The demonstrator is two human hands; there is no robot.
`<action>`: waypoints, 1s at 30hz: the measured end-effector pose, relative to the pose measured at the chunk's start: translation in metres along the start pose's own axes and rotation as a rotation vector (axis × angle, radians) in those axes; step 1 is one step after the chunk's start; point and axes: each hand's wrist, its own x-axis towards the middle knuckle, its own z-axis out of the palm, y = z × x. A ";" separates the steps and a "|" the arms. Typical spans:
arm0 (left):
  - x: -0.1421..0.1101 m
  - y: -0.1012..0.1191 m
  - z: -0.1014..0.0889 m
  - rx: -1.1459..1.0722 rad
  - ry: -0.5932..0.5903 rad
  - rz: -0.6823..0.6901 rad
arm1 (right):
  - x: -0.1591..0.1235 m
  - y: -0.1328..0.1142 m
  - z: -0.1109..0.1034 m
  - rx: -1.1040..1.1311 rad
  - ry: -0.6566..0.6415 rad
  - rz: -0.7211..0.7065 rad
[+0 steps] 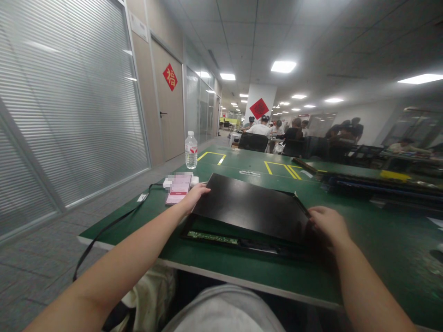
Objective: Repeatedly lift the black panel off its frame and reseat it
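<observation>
Left hand (199, 192): clamped on the left edge of the panel, thumb on top.
Right hand (327, 221): closed at the panel's right edge; it is blurred there, so it may have the rim of the frame too.
Panel (249, 203): black and flat, held between both hands at a slant over the near part of the desk.
Frame (284, 249): dark and thin, partly hidden under the panel, its near side showing.
Board (211, 237): a narrow green strip along the near left of the frame.
Phone (178, 196): screen lit, just beside the left hand.
Bottle (191, 152): clear, upright, beyond the phone.
Cord (114, 223): black, running over the left edge of the desk.
Desk (377, 230): green, with yellow tape (268, 167) marks on its far part.
Stack (380, 183): dark flat pieces at the right, a yellow item on top.
Background: people seated and standing, chairs, and a door (169, 106) at left.
</observation>
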 end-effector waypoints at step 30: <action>-0.002 0.004 0.000 0.015 -0.046 -0.058 | 0.007 0.010 0.005 -0.037 0.005 -0.026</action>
